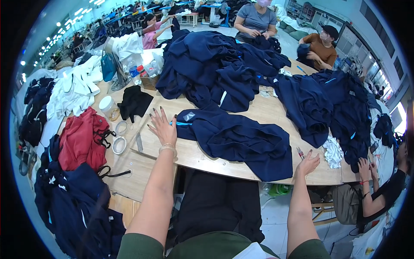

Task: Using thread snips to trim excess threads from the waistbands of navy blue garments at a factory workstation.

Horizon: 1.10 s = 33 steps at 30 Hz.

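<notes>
On the wooden worktable, going from the person's left, a crumpled red cloth garment lies near the table's left end, with two clear rolls of tape and a white-lidded plastic jar beside it. Next comes the left hand, flat on the bare wood with fingers spread and nothing grasped; its fingertips sit just beside the left edge of the dark navy fabric garment spread across the table's middle. That garment's long axis runs from upper left, by the left hand, down to the lower right, where its hem hangs over the near table edge. The right hand is at that near edge, open with fingers loosely extended, just beside the garment's right corner and close to a small pair of red-handled snips. So the garment lies between the two hands, with the left nearer its collar end.

Whether either hand actually touches the fabric is hard to tell. The garment's shape and front are lost in folds, and a big heap of navy garments behind hides the table's far side.
</notes>
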{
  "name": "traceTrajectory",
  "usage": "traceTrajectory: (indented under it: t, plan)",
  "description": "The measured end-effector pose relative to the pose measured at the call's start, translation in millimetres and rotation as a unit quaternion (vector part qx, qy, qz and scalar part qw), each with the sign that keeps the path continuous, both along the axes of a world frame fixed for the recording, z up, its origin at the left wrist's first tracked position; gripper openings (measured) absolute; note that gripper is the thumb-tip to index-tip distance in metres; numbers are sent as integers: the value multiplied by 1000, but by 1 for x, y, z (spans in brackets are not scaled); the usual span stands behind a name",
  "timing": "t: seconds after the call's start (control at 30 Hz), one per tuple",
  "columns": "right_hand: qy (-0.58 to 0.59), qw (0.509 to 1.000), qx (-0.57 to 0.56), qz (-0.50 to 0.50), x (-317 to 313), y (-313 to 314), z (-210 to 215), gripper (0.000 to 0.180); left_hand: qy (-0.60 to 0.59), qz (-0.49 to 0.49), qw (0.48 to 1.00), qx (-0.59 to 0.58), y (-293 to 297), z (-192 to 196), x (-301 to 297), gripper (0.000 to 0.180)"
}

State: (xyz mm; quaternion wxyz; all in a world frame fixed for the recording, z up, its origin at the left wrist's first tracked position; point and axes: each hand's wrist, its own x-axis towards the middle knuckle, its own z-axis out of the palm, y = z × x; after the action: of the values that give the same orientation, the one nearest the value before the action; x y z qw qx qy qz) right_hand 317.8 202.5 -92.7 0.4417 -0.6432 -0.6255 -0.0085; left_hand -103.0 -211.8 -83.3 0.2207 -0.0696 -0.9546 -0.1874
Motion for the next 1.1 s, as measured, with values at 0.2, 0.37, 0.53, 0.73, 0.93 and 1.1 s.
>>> traceTrajectory:
  t: [0.2, 0.37, 0.53, 0.73, 0.93, 1.1]
  plan:
    - [45, 976, -72, -200, 4, 31, -9, 67, 11, 16, 991, 134, 0, -12, -9, 70]
    - [-3, 981, -44, -188, -47, 44, 31, 58, 81, 13, 969, 234, -11, -11, -10, 73]
    - [-219, 965, 138, 31, -119, 34, 96, 51, 130, -398, 840, 345, 86, 104, 134, 40]
    - [-417, 829, 211, 307, -211, -9, 111, 44, -157, -694, 641, 287, 97, 228, 311, 27]
    - [-472, 811, 179, 296, -216, -3, 85, 43, -47, -730, 668, 134, 60, 272, 345, 29]
    - [-478, 819, 135, 289, -211, 2, 75, 42, -45, -745, 618, 246, 69, 271, 347, 34]
